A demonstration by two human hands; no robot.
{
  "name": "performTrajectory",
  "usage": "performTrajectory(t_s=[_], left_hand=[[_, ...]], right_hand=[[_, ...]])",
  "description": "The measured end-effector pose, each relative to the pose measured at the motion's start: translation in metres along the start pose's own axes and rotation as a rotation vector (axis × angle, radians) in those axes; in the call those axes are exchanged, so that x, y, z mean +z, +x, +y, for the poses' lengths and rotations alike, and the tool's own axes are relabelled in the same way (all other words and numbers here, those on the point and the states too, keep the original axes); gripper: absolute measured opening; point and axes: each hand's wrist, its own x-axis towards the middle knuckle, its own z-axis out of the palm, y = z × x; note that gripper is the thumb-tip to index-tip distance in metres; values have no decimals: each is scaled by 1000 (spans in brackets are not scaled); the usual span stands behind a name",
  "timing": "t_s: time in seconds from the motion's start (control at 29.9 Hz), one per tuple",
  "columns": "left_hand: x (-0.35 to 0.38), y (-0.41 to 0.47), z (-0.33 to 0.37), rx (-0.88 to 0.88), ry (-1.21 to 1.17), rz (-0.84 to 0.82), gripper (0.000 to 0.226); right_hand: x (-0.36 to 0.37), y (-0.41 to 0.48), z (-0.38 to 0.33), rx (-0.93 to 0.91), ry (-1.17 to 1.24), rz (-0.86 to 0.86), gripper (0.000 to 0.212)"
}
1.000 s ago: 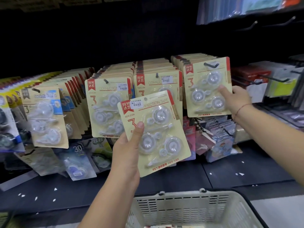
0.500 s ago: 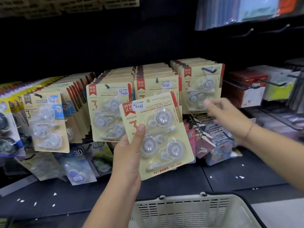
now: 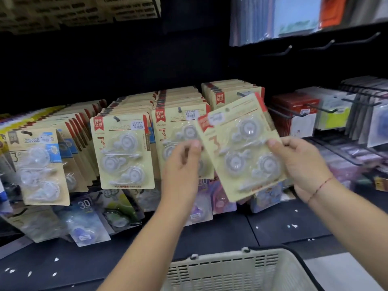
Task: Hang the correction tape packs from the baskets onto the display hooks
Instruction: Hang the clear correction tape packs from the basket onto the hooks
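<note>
A dark shop display wall carries hanging rows of beige blister packs (image 3: 123, 152), with a cream slotted plastic basket (image 3: 231, 269) below. A tilted beige card correction tape pack (image 3: 239, 148) sits before the rightmost row. The right hand (image 3: 302, 164) grips its right edge, thumb in front. The left hand (image 3: 181, 164) has curled fingers (image 3: 190, 144) at its left edge, perhaps pinching; the blur hides it.

Dim, motion-blurred, edges bowed.

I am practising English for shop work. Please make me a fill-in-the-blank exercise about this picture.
1. The right hand grips the tilted pack at its ___ edge.
2. That pack holds ___ tape dispensers.
3. The basket is ___ the pack.
4. A red string circles the ___ wrist.
Missing words: right; three; below; right.
</note>
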Motion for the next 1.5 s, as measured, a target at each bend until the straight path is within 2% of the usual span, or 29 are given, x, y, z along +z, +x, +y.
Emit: performTrajectory(t_s=[0.03, 0.1, 0.2, 0.27, 0.37, 0.57, 0.77, 0.9, 1.0, 1.07, 1.14, 1.17, 1.24, 1.3, 1.37, 1.44, 1.5], left_hand=[[1, 11, 2, 74, 128, 11, 21], [4, 37, 4, 228, 444, -8, 43], [11, 71, 7, 388, 899, -34, 65], [14, 87, 4, 462, 1064, -8, 69], [13, 101, -3, 510, 1161, 7, 68], [16, 105, -8, 514, 1191, 5, 68], [13, 107, -12, 560, 1240, 14, 68], [14, 107, -14, 581, 1225, 21, 67], [14, 108, -14, 568, 1231, 17, 67], [14, 107, -12, 558, 1222, 8, 69], [12, 99, -14, 585, 1189, 39, 71], [9, 89, -17, 614, 1148, 76, 71], [-2, 55, -37, 719, 993, 142, 65], [-17, 5, -79, 760, 871, 127, 55], [-39, -49, -132, 563, 876, 65, 50], [-68, -94, -180, 152, 910, 51, 49], [-99, -125, -220, -318, 920, 36, 59]], right_hand=[[-6, 9, -1, -17, 13, 61, 17], [-13, 25, 0, -51, 29, 134, 19], [-15, 37, 2, -71, 10, 150, 20], [-12, 42, 5, -59, 16, 159, 20], [-11, 47, 8, -44, 13, 202, 19], [-10, 57, 19, -45, -42, 261, 22], [11, 82, 26, -48, -248, 263, 27], [22, 107, 24, -13, -397, 257, 44], [23, 117, 23, 38, -477, 234, 45], [23, 115, 28, 47, -472, 206, 46], [21, 103, 40, 15, -398, 216, 35], [20, 94, 49, 4, -361, 245, 28], [16, 63, 73, -53, -285, 326, 32], [14, 20, 111, -155, -244, 327, 23], [13, -30, 166, -102, -300, 271, 16], [11, -76, 229, 141, -411, 136, 18], [4, -117, 286, 438, -525, -65, 26]])
